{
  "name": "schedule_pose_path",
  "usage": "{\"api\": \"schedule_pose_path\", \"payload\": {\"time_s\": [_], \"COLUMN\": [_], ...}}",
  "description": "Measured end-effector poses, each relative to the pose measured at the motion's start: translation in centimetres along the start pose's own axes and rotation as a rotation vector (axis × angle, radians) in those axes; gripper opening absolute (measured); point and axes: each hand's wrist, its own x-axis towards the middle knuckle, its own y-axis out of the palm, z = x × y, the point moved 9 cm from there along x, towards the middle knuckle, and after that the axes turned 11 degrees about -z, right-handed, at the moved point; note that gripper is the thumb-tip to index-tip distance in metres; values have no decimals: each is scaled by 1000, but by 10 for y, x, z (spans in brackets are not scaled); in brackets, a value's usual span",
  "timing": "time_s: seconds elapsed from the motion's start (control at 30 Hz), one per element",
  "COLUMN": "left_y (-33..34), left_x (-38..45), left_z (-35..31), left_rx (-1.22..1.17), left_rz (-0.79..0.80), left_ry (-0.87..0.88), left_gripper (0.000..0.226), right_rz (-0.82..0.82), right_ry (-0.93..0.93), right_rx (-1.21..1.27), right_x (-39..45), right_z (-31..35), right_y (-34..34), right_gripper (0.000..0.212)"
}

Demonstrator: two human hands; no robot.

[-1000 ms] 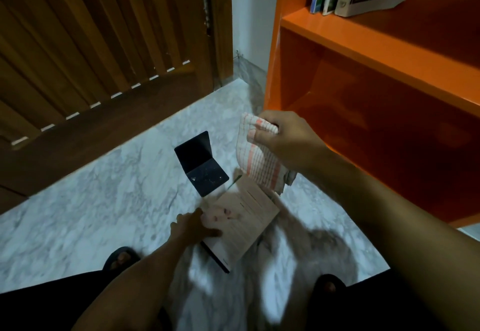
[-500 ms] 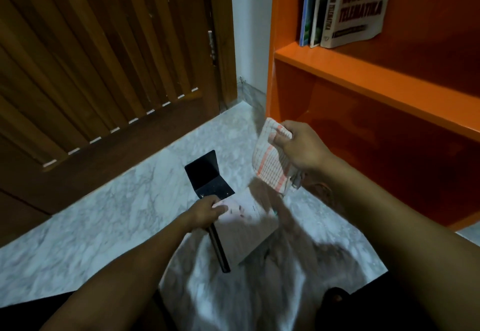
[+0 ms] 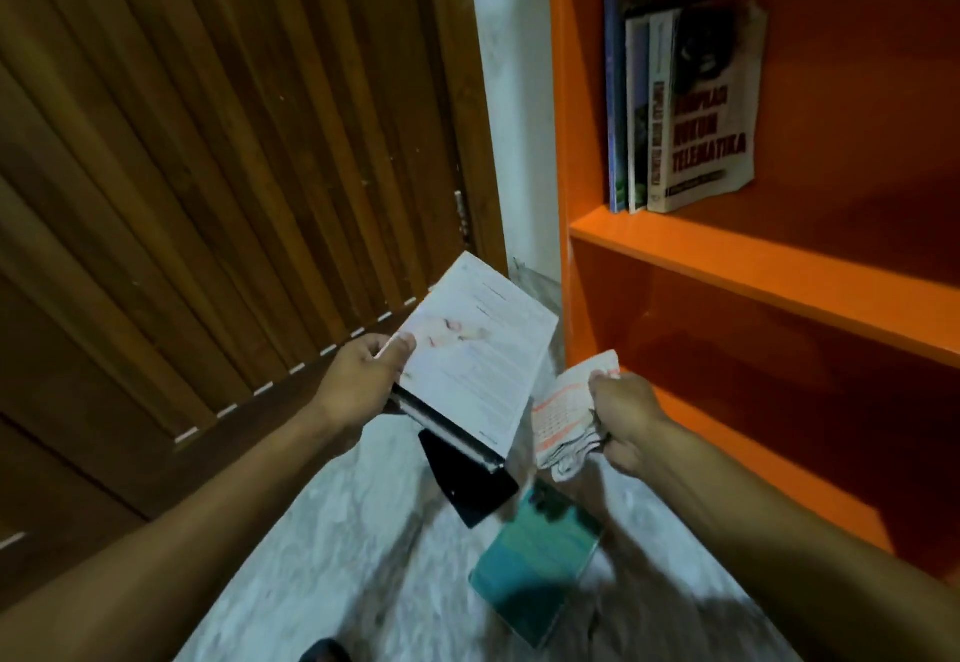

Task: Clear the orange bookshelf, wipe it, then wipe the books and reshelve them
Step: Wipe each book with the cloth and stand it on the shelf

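My left hand (image 3: 358, 383) grips a white-covered book (image 3: 478, 354) by its left edge and holds it in the air in front of the wooden door. Just to its right, my right hand (image 3: 623, 414) clutches a bunched white cloth with orange stripes (image 3: 563, 414), close to the book's right edge. The orange bookshelf (image 3: 753, 276) rises on the right. Three books (image 3: 680, 110) stand upright at the left end of its upper shelf. Its lower compartment holds nothing. A teal book (image 3: 535, 552) lies flat on the marble floor below my hands.
A black bookend (image 3: 467, 479) stands on the floor under the lifted book. A slatted wooden door (image 3: 208, 167) fills the left side. A strip of white wall (image 3: 514, 115) separates door and shelf. Marble floor (image 3: 337, 557) spreads between my arms.
My left hand lifted the white book off the floor into the air, uncovering the teal book beneath. My view tilted up, and the right hand with the cloth stayed beside the book.
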Motion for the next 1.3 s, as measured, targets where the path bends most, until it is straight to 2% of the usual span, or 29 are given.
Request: {"api": "schedule_pose_path", "payload": {"time_s": [0.1,0.2,0.3,0.4,0.57,0.67,0.77,0.87,0.93,1.0,1.1,1.13,1.2,1.3], "left_y": [-1,8,19,23,20,11,8,7,7,12,24,30,38,38], "left_x": [-24,-40,-50,-55,-50,-43,-42,-42,-44,-47,-56,-59,-63,-61], "left_z": [-14,-16,-11,-5,-10,-10,-8,-9,-8,-5,-1,0,-2,-6], "left_rx": [-105,-95,-45,-98,-316,-375,-414,-386,-363,-339,-306,-301,-305,-329], "left_rz": [-9,48,158,225,189,102,52,33,43,78,115,130,150,113], "left_ry": [-7,-4,6,-24,-106,-110,-122,-118,-115,-122,-137,-140,-140,-148], "left_gripper": [25,23,23,23,31,37,37,35,34,34,33,32,31,33], "right_rz": [50,150,200,198,273,308,263,168,96,0,-108,-73,45,124], "right_ry": [62,110,37,-39,-150,-197,-198,-122,-137,-265,-668,-794,-930,-1015], "right_rx": [111,218,248,274,219,160,154,259,318,325,139,39,-150,-400], "right_x": [-7,-38,-45,-44,-54,-67,-75,-72,-69,-66,-75,-80,-87,-90], "right_z": [0,13,17,28,40,38,40,49,62,82,117,123,120,102], "right_y": [13,22,19,13,19,25,23,12,3,-10,-20,-14,5,20], "right_gripper": [36,26,12,18,32,28,22,30,32,33,34,33,26,39]}}
